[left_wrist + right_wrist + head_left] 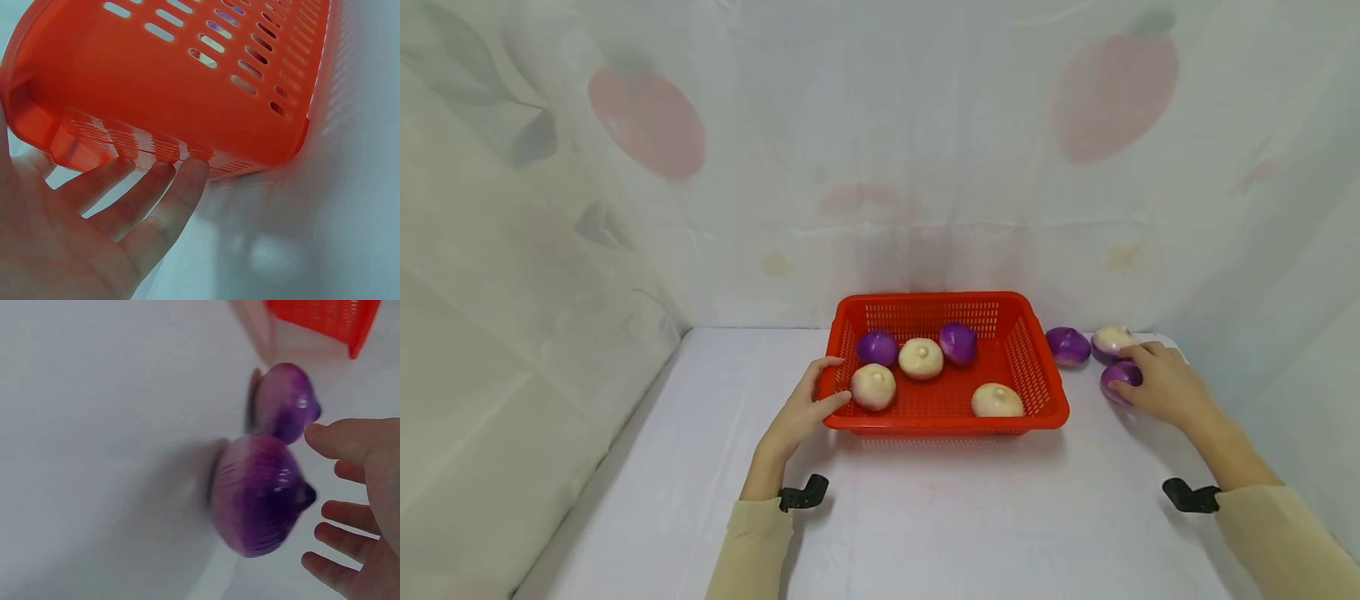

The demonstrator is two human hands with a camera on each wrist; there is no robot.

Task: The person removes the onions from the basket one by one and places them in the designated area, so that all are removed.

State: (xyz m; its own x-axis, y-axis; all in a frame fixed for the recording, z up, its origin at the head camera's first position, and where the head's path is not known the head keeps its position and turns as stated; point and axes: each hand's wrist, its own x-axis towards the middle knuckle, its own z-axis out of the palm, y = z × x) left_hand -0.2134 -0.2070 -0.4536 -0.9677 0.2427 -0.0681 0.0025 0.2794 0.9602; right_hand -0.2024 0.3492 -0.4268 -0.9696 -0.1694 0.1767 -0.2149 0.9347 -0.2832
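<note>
One purple bulb (pixel 1118 377) lies on the white table (pixel 970 517) by the right hand (pixel 1170 390), its digits apart; from that bulb, another purple bulb (pixel 1067 347) sits toward ten o'clock and one pale bulb (pixel 1108 338) at twelve. Five more, two purple and three pale, occupy the red basket (pixel 943 423), whose nine-o'clock end the left hand (pixel 799 410) grips by the rim.
</note>
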